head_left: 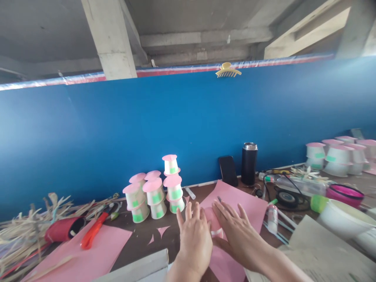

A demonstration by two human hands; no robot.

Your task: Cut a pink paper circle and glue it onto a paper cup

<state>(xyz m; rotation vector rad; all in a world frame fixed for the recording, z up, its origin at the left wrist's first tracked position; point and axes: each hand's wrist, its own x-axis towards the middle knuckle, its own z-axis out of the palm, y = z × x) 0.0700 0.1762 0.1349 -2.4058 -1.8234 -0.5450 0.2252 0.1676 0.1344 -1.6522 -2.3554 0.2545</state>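
Observation:
My left hand (195, 239) and my right hand (235, 235) are side by side at the front of the table, fingers stretched out and palms down. Between them is a round pink paper piece (212, 218) with a bit of white edge below it; both hands touch or nearly touch it, and what lies under the palms is hidden. A large pink paper sheet (246, 199) lies beneath my right hand. To the left of my hands stand stacked white paper cups (152, 197) with pink paper discs and green patches. Small pink scraps (162, 231) lie beside them.
An orange-red cutter (92, 233) rests on another pink sheet (108, 244) at left, by a heap of pale strips (20, 227). Behind are a phone (228, 171) and black flask (249, 164). Tape, bottles, a white tub (343, 217) and more cups (337, 154) stand right.

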